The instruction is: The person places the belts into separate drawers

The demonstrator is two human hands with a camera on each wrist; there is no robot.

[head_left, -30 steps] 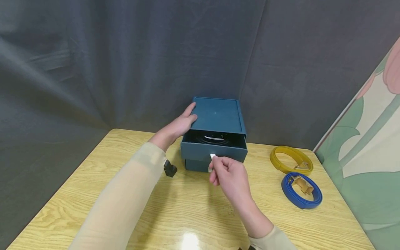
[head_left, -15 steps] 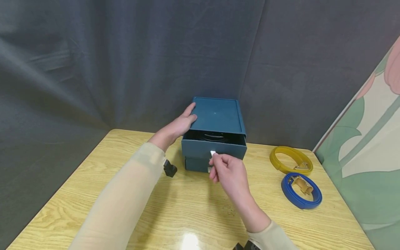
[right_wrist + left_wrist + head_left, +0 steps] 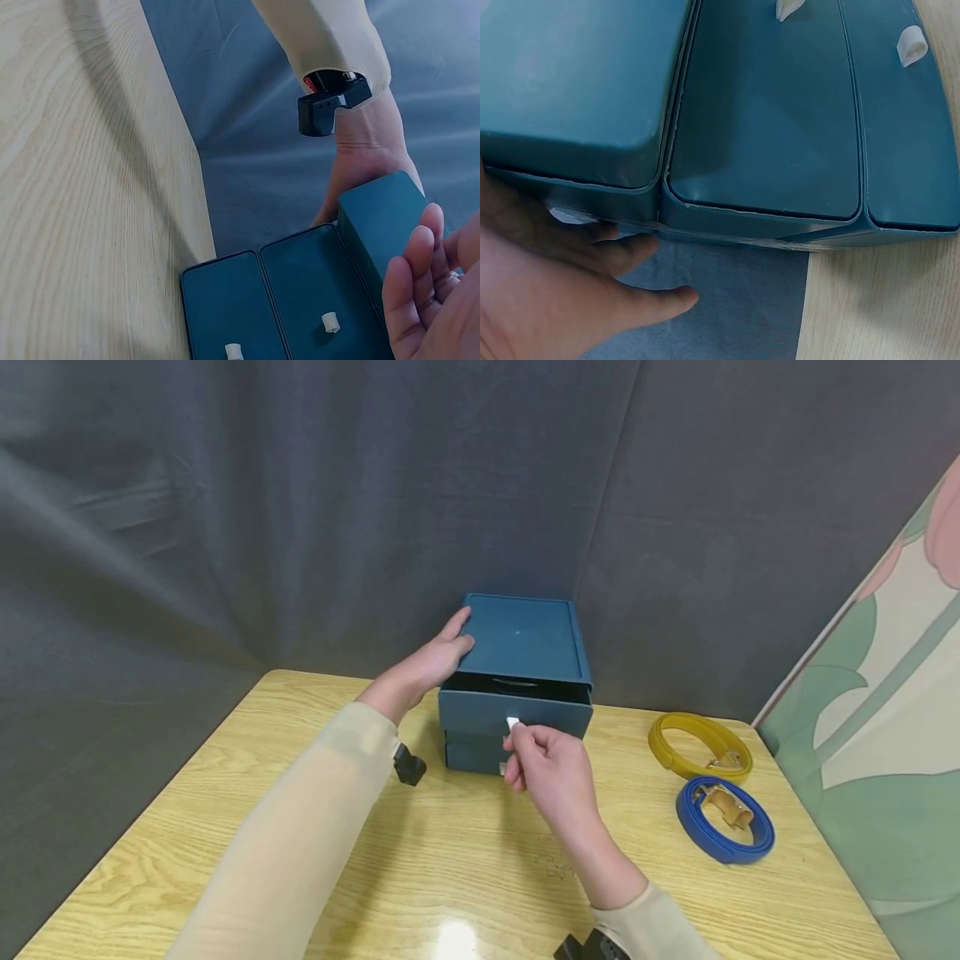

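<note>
A person's right hand pinches the small white pull tab on the upper drawer of a teal two-drawer box that stands at the far edge of the table, against the dark cloth backdrop. The left hand rests open-fingered against the box's left side and top corner, steadying it.

By the look of it, the drawer is nearly home: only a narrow dark slot shows between its front and the box top, with a glint of something dark and coiled inside that cannot be made out. What appears left is the last bit of travel. The lower drawer sits flush. Two coiled belts, a yellow belt and a blue belt, lie near the table's right edge, well apart from the box.

The head view alone shows the belts and the slot. The left wrist view shows what it cannot: the box's side up close, where the upper drawer's front stands slightly proud of the casing, and the left hand's fingers lying straight along the base over the cloth. The right wrist view shows both drawer fronts with their tabs, the black wrist device on the left arm, and the right hand's fingers curled in the foreground.
</note>
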